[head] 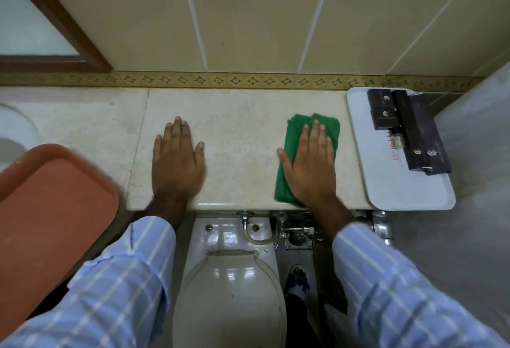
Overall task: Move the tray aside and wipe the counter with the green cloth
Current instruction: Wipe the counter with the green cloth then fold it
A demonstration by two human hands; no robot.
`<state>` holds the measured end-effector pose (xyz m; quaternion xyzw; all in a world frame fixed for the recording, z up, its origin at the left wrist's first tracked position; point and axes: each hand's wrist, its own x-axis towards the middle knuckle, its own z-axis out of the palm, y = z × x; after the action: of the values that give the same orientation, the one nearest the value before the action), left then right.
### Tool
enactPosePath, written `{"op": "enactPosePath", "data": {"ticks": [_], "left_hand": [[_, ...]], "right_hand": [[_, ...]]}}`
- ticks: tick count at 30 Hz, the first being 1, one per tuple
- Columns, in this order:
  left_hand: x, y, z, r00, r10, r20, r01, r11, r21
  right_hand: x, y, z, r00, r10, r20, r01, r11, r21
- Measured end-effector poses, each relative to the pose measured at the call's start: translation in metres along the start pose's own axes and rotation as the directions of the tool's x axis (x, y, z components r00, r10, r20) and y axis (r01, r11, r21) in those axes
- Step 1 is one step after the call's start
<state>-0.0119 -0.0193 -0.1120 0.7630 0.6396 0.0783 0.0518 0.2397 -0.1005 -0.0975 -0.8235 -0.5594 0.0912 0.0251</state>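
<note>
— Flat-palmed, is that how the right hand (309,165) is working?

— Yes. From the head view its grip is lying wide, fingers spread, pressing the folded green terry cloth (306,157) down onto the pale speckled stone bench (237,132) rather than pinching it. The left hand (178,159) is resting just as flat and open on bare stone, holding nothing, probably bracing.

— And the tray?

— The white rectangular plastic tray (408,190) is sitting at the far right end of the bench, just beside the cloth, its near corner overhanging the front edge. It is carrying several dark brown slim boxes (405,124). I judge it is already moved aside.

— Which way is the wiping heading, then?

— The cloth's long axis is running front to back under the palm, and the unwiped stretch is lying to its left, between the two hands. The right hand is the nearer one, being on the cloth already; a leftward sweep looks like the coming move.

— Anything in the way?

— The left hand itself is sitting in that path. Farther left, a terracotta-orange plastic tray (49,209) is standing in the foreground, and a white basin rim (16,126) is showing at the edge. Below the bench a beige toilet lid (229,300) is sitting closed.
</note>
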Motion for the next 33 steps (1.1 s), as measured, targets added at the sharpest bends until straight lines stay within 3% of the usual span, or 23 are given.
{"op": "enactPosePath", "data": {"ticks": [2,4,6,8,10,13,15,17,19,21,26,29,33], "left_hand": [[0.001,-0.002,0.001,1.000,0.005,0.001,-0.005,0.999,-0.033],[0.001,-0.007,0.000,0.999,-0.021,-0.026,0.014,0.974,-0.226],[-0.001,-0.014,-0.005,0.985,-0.163,-0.062,0.102,0.826,-0.554],[-0.004,-0.017,-0.010,0.959,-0.273,-0.075,0.134,0.672,-0.728],[-0.005,-0.017,-0.014,0.948,-0.310,-0.070,0.151,0.632,-0.760],[-0.004,-0.017,-0.021,0.966,-0.255,-0.032,0.154,0.675,-0.721],[-0.002,-0.012,-0.027,0.986,-0.167,0.001,0.134,0.782,-0.609],[0.000,-0.002,-0.033,0.993,-0.113,0.035,0.116,0.878,-0.465],[0.001,0.012,-0.036,0.989,-0.118,0.086,0.141,0.927,-0.347],[0.004,0.024,-0.039,0.975,-0.167,0.144,0.204,0.933,-0.298],[0.007,0.028,-0.054,0.890,-0.287,0.354,0.417,0.827,-0.378],[0.013,0.005,-0.074,0.878,-0.330,0.347,0.472,0.713,-0.518],[0.040,-0.056,-0.111,0.845,-0.485,0.225,0.526,0.676,-0.516]], "right_hand": [[0.043,-0.027,-0.003,0.993,-0.114,0.016,0.114,0.994,0.008],[0.073,-0.058,-0.003,0.970,-0.241,0.041,0.241,0.970,-0.006],[0.080,-0.083,0.000,0.927,-0.370,0.061,0.371,0.929,-0.008],[0.058,-0.095,0.006,0.853,-0.515,0.087,0.517,0.856,0.006],[0.024,-0.094,0.010,0.746,-0.654,0.124,0.655,0.755,0.039],[-0.010,-0.084,-0.001,0.620,-0.763,0.181,0.751,0.644,0.145],[-0.022,-0.070,-0.015,0.688,-0.713,0.138,0.682,0.699,0.215],[-0.035,-0.049,-0.026,0.866,-0.499,0.027,0.480,0.846,0.229],[-0.047,-0.029,-0.033,0.964,-0.267,-0.006,0.263,0.944,0.201],[-0.054,-0.019,-0.033,0.982,-0.170,0.086,0.151,0.971,0.186],[-0.047,-0.030,-0.048,0.962,-0.003,0.274,-0.098,0.930,0.353],[-0.030,-0.054,-0.063,0.964,-0.043,0.264,-0.080,0.895,0.439],[0.010,-0.123,-0.080,0.961,-0.236,0.144,0.110,0.804,0.584]]}}
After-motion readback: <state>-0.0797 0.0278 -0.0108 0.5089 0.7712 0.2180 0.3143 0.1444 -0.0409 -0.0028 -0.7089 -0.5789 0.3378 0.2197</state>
